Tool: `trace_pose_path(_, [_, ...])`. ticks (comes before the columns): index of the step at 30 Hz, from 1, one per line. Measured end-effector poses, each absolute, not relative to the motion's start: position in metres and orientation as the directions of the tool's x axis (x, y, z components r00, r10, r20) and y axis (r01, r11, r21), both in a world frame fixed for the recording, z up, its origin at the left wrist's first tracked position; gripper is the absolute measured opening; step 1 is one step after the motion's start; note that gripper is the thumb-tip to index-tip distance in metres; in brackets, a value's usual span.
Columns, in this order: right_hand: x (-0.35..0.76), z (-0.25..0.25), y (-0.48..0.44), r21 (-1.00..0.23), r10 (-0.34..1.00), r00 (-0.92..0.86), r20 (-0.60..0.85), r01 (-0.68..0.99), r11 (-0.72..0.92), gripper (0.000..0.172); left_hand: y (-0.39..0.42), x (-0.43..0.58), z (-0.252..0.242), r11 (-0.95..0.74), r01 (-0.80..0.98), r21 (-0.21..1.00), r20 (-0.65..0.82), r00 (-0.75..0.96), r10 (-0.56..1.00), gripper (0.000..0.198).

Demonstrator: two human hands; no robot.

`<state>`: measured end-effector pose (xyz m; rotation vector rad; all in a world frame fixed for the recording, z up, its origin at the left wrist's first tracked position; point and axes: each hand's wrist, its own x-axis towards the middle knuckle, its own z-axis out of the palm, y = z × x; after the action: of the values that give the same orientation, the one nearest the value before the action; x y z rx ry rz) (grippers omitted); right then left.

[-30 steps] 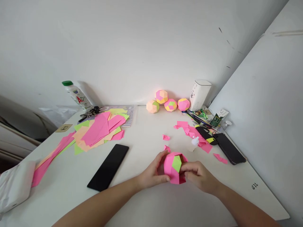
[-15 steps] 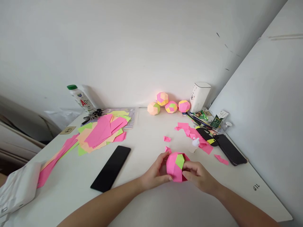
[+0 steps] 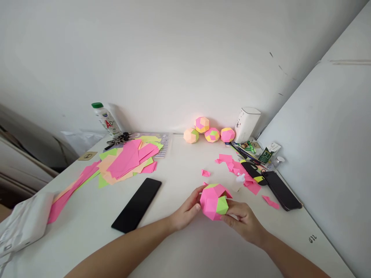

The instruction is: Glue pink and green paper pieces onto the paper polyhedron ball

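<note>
A pink and green folded-paper ball is held up between my hands, just above the near part of the table. One side facing right has an open gap with a loose pink flap above a green facet. My left hand cups the ball's left side, its fingers partly hidden behind and the thumb lifted beside it. My right hand pinches the right edge by the green facet, thumb outside and fingertips partly out of sight. A small folded pink paper piece lies beyond the ball.
Finished paper balls sit against the wall beside a white container. Paper sheets and a black phone-like slab lie left. On the right are pink pieces, a yellow-black cutter and a black phone.
The ball has turned, bringing the green facet lower and a yellow-green one into view on top. My left thumb has come off its front. The whole view has tilted slightly.
</note>
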<state>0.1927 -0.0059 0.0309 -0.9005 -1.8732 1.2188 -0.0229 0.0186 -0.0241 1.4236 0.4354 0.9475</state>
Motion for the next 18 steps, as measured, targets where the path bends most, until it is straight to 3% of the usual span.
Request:
trace_pose_path(6, [0.191, 0.018, 0.000, -0.866, 0.809, -0.501, 0.307, 0.206, 0.456, 0.019, 0.029, -0.027, -0.027, 0.147, -0.390, 0.909, 0.162, 0.655, 0.738, 0.065])
trace_pose_path(13, [0.180, 0.017, 0.009, -0.747, 0.707, -0.571, 0.418, 0.226, 0.625, 0.024, 0.026, -0.027, -0.028, 0.016, -0.360, 0.933, 0.189, 0.527, 0.829, 0.056])
trace_pose_path(18, [0.153, 0.009, 0.018, -0.695, 0.686, -0.515, 0.514, 0.219, 0.685, 0.024, 0.032, -0.032, -0.040, -0.095, -0.347, 0.933, 0.192, 0.258, 0.947, 0.054])
